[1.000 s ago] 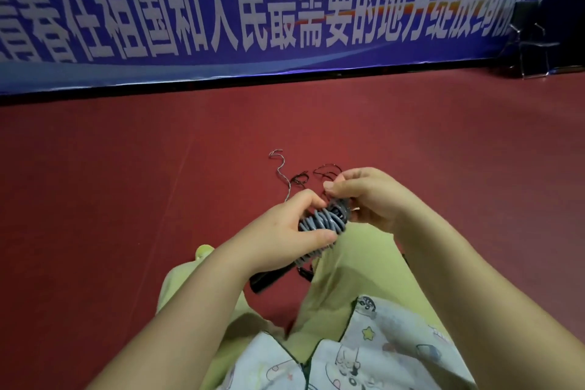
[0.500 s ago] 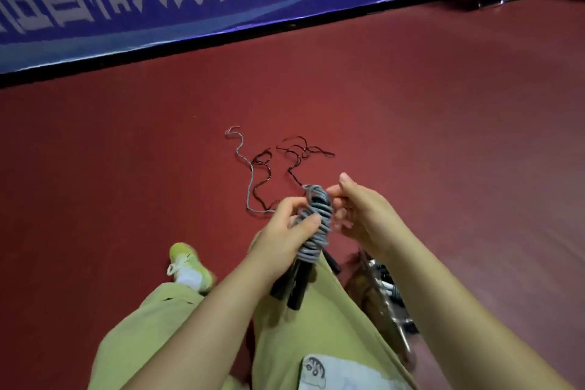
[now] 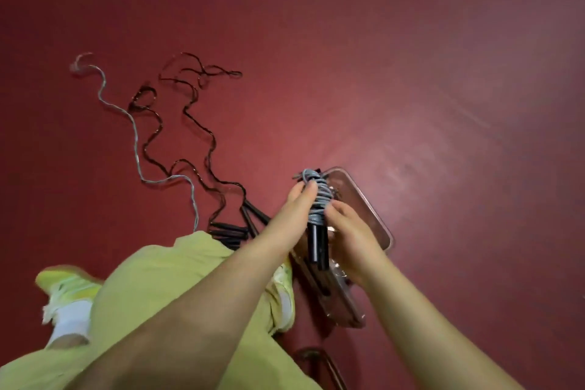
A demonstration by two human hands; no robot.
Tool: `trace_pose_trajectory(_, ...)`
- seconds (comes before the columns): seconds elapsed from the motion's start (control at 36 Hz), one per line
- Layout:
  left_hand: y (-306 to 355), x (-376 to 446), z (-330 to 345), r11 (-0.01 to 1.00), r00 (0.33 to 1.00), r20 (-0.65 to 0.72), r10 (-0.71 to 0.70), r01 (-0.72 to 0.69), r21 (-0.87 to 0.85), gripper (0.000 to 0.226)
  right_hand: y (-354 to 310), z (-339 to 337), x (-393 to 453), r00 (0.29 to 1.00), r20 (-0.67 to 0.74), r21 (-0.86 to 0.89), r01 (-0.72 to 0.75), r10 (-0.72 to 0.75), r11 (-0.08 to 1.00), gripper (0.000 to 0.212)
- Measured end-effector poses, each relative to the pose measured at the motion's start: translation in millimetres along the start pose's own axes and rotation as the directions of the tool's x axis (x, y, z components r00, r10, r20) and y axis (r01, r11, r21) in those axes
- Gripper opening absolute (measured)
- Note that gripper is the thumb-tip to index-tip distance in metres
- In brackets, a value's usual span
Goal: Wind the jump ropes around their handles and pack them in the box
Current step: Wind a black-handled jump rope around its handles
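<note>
A grey jump rope (image 3: 318, 199) is wound in tight coils around its two black handles (image 3: 317, 245). My left hand (image 3: 292, 218) grips the bundle from the left and my right hand (image 3: 351, 241) holds it from the right. The bundle hangs just above a clear plastic box (image 3: 367, 206) on the red floor, to the right of my knee. Loose ropes lie on the floor to the left: a grey one (image 3: 136, 133) and black ones (image 3: 202, 123), with black handles (image 3: 228, 229) near my leg.
My legs in yellow-green trousers (image 3: 177, 294) and a yellow shoe (image 3: 68, 286) fill the lower left. A curved dark metal bar (image 3: 319, 361) shows at the bottom. Red floor (image 3: 411, 73) stretches all around.
The view has tilted down, so the banner is gone. Both hands have carried the wound grey rope to the right, over the clear box.
</note>
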State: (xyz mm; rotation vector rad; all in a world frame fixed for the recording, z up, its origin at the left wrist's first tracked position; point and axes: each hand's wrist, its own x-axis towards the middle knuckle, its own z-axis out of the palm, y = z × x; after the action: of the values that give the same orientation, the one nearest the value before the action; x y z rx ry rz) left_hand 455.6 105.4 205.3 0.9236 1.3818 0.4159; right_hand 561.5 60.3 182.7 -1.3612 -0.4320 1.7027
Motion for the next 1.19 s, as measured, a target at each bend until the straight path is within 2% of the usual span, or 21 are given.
trace_pose_trajectory(0.03,-2.1,11.0,2.7,0.995,0.999,0.031,-0.025,0.022,0.096,0.095,8.1,-7.9,11.3,0.999,-0.041,0.018,-0.022,0.023,1.000,0.025)
trace_pose_trajectory(0.06,-3.9,20.9,4.8,0.975,0.998,0.051,-0.048,0.035,0.219,0.096,12.0,-12.6,18.8,0.996,-0.077,0.024,-0.046,0.047,0.999,0.021)
trace_pose_trajectory(0.11,-7.7,42.3,8.7,0.891,0.992,0.070,-0.109,0.066,0.449,0.081,25.0,-25.1,41.1,0.982,-0.147,0.060,-0.115,0.123,0.992,0.023)
trace_pose_trajectory(0.17,-13.7,60.0,12.4,0.816,0.980,0.113,-0.165,0.071,0.574,0.069,37.1,-37.3,61.1,0.963,-0.215,0.070,-0.151,0.163,0.986,0.030)
trace_pose_trajectory(0.22,-19.7,74.4,14.4,0.765,0.967,0.153,-0.203,0.059,0.641,0.080,47.2,-49.8,81.4,0.943,-0.267,0.046,-0.192,0.197,0.980,0.028)
trace_pose_trajectory(0.28,-27.5,88.1,12.9,0.767,0.960,0.168,-0.226,0.069,0.638,0.086,59.2,-63.2,103.6,0.905,-0.367,0.021,-0.223,0.215,0.975,0.018)
trace_pose_trajectory(0.33,-36.1,98.1,9.8,0.813,0.957,0.175,-0.231,0.091,0.575,0.077,72.5,-75.3,126.1,0.854,-0.472,-0.016,-0.255,0.218,0.967,0.022)
trace_pose_trajectory(0.42,-53.8,115.2,3.5,0.858,0.952,0.177,-0.248,0.131,0.496,0.064,88.5,-87.1,154.7,0.808,-0.550,-0.052,-0.285,0.211,0.957,0.042)
trace_pose_trajectory(0.53,-63.0,132.0,-7.5,0.869,0.950,0.121,-0.287,0.205,0.450,0.078,128.7,-112.2,191.6,0.806,-0.575,-0.144,-0.269,0.141,0.952,0.091)
trace_pose_trajectory(0.56,-64.9,135.8,-10.5,0.874,0.950,0.116,-0.290,0.213,0.438,0.073,128.2,-105.8,192.4,0.806,-0.578,-0.161,-0.269,0.130,0.950,0.097)
trace_pose_trajectory(0.61,-65.3,140.6,-15.8,0.881,0.956,0.109,-0.274,0.204,0.427,0.069,115.5,-83.5,184.7,0.807,-0.575,-0.185,-0.286,0.133,0.940,0.088)
trace_pose_trajectory(0.69,-59.6,142.8,-22.4,0.881,0.960,0.092,-0.265,0.202,0.428,0.071,98.6,-51.4,168.7,0.824,-0.559,-0.234,-0.266,0.095,0.935,0.078)
trace_pose_trajectory(0.78,-53.0,143.2,-35.0,0.865,0.965,0.111,-0.237,0.157,0.477,0.063,93.6,-37.9,158.1,0.857,-0.513,-0.305,-0.223,0.037,0.926,0.064)
trace_pose_trajectory(0.89,-32.1,136.9,-80.8,0.819,0.986,0.100,-0.136,0.055,0.571,0.061,85.4,-9.3,151.6,0.928,-0.371,-0.322,-0.150,0.021,0.935,0.045)
trace_pose_trajectory(0.92,-27.5,135.0,-96.8,0.808,0.989,0.093,-0.118,0.041,0.588,0.061,82.8,0.5,152.3,0.942,-0.335,-0.332,-0.129,0.011,0.934,0.047)
trace_pose_trajectory(0.97,-24.1,128.9,-133.8,0.808,0.994,0.064,-0.093,0.038,0.588,0.062,79.8,24.5,156.6,0.965,-0.261,-0.366,-0.098,-0.001,0.925,0.063)
trace_pose_trajectory(1.03,-27.6,121.0,-169.7,0.861,0.997,0.019,-0.070,0.051,0.506,0.060,79.0,48.7,162.4,0.986,-0.164,-0.405,-0.054,-0.015,0.913,0.067)
trace_pose_trajectory(1.11,-45.8,101.5,-214.1,0.953,0.995,-0.092,-0.049,0.074,0.295,0.042,82.0,92.7,171.6,0.999,-0.033,-0.431,-0.008,-0.007,0.902,0.041)
trace_pose_trajectory(1.19,-84.3,87.6,-246.5,0.983,0.978,-0.191,-0.087,0.115,0.140,0.015,94.3,133.7,184.1,0.995,0.100,-0.457,0.037,0.011,0.889,0.013)
